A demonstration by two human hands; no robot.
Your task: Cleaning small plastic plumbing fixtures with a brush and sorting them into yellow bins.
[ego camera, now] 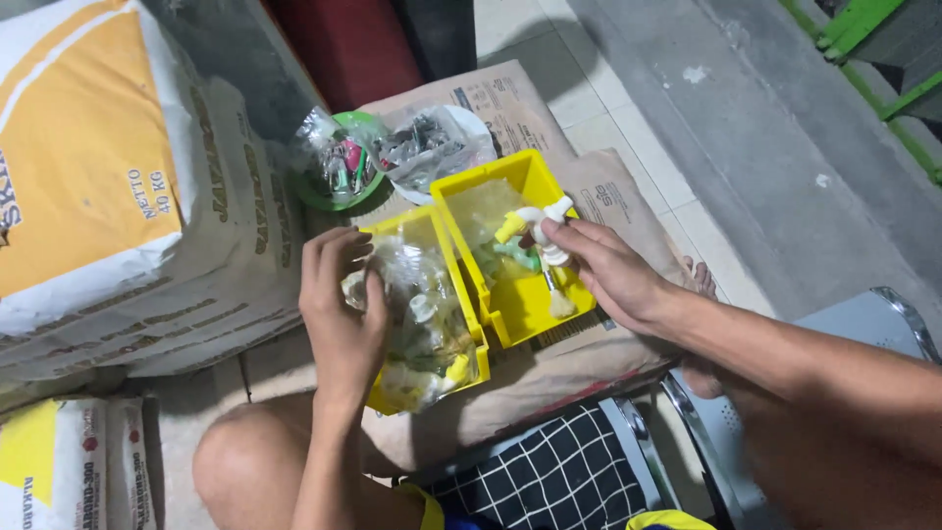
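Yellow bins [520, 304], two; one hand [339, 309] [608, 270] at each

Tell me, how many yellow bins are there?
2. One bin lies under the right hand, which holds a small white and yellow part. The other bin sits beside it, under the left hand, stuffed with clear bags. None seem hidden.
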